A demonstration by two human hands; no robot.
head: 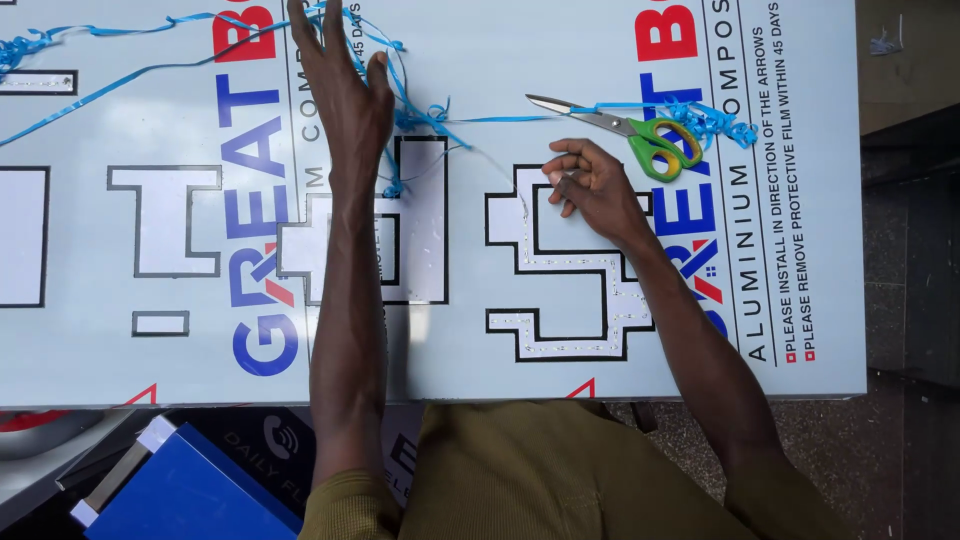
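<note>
Two hands work over a pale composite panel (480, 330) that covers the worktop, with letter shapes outlined in black.

Largest first: the panel's far and left parts run out of frame, so its full extent cannot be told. The left hand (345, 85) lies open and flat, fingers stretched among the blue ribbon strands (420, 118); its fingertips are cut off by the top edge. Pressing evenly there would likely keep the sheet from shifting. The right hand (590, 180) is curled, fingertips pinched together at the upper arm of the dotted letter cut-out (570, 265); a thin strand may run to it, but what it pinches is too small to make out. Slow, low pulling seems wisest. Green-handled scissors (625, 128) lie just beyond, tangled in ribbon.
</note>
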